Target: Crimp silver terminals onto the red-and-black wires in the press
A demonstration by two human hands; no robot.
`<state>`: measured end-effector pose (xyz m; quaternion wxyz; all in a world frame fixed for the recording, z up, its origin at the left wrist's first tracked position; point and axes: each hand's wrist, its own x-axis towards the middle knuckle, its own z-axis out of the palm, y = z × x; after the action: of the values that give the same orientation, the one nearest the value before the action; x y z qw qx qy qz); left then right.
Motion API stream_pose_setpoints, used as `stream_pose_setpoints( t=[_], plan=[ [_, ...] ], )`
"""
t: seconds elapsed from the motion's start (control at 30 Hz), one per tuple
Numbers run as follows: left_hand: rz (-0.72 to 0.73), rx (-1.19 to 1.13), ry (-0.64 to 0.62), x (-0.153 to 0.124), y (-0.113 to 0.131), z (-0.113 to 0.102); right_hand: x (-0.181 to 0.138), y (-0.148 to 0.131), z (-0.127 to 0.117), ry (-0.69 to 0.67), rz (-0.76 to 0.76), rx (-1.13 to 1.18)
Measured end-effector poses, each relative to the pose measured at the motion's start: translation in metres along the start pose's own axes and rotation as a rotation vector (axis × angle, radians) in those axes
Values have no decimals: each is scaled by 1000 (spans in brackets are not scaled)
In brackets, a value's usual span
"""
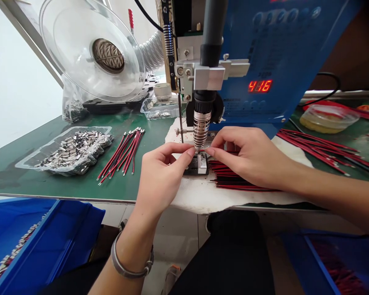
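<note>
My left hand [161,174] and my right hand [249,157] meet under the coiled metal head [201,128] of a blue machine [279,53]. Both pinch with thumb and forefinger at a small part on the metal fixture block [199,164]. What the left fingertips hold is too small to name. The right fingertips pinch the end of a red-black wire, and the hand rests on a pile of red-black wires [233,180] lying on a white cloth [203,196].
A clear tray of small metal sleeves [74,149] and a bundle of finished red-black wires [123,153] lie on the green table at left. More wires [322,149] spread at right. A clear reel [92,49] stands behind. Blue bins [43,241] sit below the table edge.
</note>
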<state>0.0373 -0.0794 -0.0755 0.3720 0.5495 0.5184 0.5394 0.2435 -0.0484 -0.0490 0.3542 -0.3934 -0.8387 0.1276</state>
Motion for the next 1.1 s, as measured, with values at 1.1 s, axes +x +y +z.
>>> stream_pose_setpoints(
  t=[1.1],
  plan=[
    [7, 7, -11, 0, 1, 0, 0, 11, -1, 21, -215, -140]
  ],
)
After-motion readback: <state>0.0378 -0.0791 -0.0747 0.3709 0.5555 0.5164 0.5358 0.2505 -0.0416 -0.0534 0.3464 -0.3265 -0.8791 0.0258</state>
